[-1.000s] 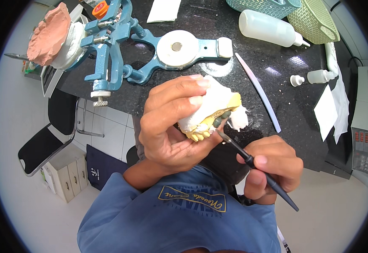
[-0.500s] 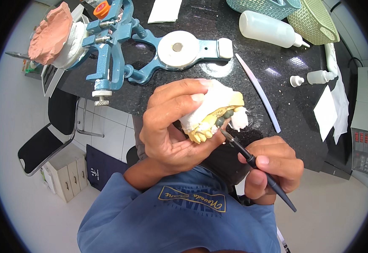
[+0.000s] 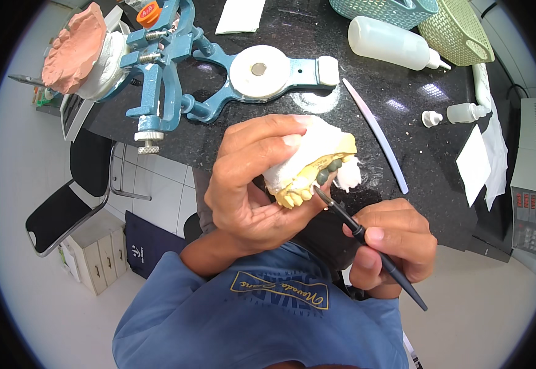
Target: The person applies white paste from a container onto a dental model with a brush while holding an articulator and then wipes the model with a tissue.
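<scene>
My left hand [image 3: 249, 178] is closed round a dental cast [image 3: 314, 154], its white plaster base up and its row of yellow teeth turned down toward me. Dark green-grey pieces [image 3: 328, 171] sit along the tooth row on its right side. In my right hand [image 3: 394, 243] I grip a slim black-handled brush [image 3: 357, 229] like a pen, its handle end slanting down to the right. The brush's tip lies at the teeth beside the dark pieces; whether it touches them cannot be made out. A crumpled white lump [image 3: 348, 175] shows just beyond the cast.
A blue articulator [image 3: 163, 80] carrying a pink cast [image 3: 74, 52] stands at the left of the black table. Beyond my hands lie a pale curved strip [image 3: 375, 135], a squeeze bottle [image 3: 391, 43], a small bottle [image 3: 463, 113], its cap [image 3: 431, 119] and white paper [image 3: 474, 160]. Baskets [image 3: 455, 31] stand far right.
The brush tip has shifted slightly left along the teeth, and my right hand has moved a little left with it. My left hand has tilted the cast very slightly.
</scene>
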Demonstrator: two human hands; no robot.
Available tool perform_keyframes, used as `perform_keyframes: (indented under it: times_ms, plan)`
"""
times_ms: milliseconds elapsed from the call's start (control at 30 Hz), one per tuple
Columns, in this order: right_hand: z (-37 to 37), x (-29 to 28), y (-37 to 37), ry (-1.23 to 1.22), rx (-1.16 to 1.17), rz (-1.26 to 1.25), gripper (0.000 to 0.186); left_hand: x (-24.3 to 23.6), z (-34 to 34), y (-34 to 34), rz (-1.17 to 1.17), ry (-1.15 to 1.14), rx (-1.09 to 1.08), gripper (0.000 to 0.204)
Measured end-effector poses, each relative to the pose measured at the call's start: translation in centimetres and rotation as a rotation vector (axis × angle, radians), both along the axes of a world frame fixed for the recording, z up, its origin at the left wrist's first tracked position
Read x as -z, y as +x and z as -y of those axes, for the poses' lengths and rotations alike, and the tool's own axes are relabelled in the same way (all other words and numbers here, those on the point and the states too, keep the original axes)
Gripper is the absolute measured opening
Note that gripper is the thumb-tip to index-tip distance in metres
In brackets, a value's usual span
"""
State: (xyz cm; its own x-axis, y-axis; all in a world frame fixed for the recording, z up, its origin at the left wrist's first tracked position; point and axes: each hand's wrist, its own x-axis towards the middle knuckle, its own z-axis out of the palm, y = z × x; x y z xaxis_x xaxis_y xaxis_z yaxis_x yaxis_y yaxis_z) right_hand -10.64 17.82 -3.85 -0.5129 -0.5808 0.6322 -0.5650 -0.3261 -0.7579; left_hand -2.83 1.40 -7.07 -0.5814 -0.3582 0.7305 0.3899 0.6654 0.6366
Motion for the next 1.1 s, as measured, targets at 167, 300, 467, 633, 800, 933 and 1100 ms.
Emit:
perform_keyframes:
  times_ms: [167,300,467,633,800,933,1100]
  plan:
    - [-0.2,-0.1,0.0,0.000,0.016,0.001,0.037,0.0,0.0,0.0,0.014,-0.017,-0.002,0.058]
    - [-0.4,0.3,-0.1,-0.033,-0.011,-0.021,0.033,-0.1,0.0,0.1,0.019,-0.020,-0.006,0.058]
    - [-0.1,0.5,-0.2,-0.173,0.154,0.093,0.023,-0.1,0.1,0.1,-0.019,0.077,-0.010,0.057]
    - [1.7,-3.3,-2.6,-0.104,0.221,0.027,0.033,-0.6,-0.6,0.0,-0.144,0.333,-0.016,0.048]
    - [9.6,-9.6,-5.4,0.097,0.178,-0.130,0.023,-0.6,0.7,1.5,-0.069,0.308,0.111,0.052]
    - [16.6,-12.1,-9.5,0.229,0.276,-0.373,0.021,-0.6,0.7,1.1,-0.077,0.402,0.180,0.051]
    - [24.1,-11.1,-14.6,0.680,0.337,-0.377,0.029,-1.2,1.3,1.5,-0.083,0.394,0.189,0.047]
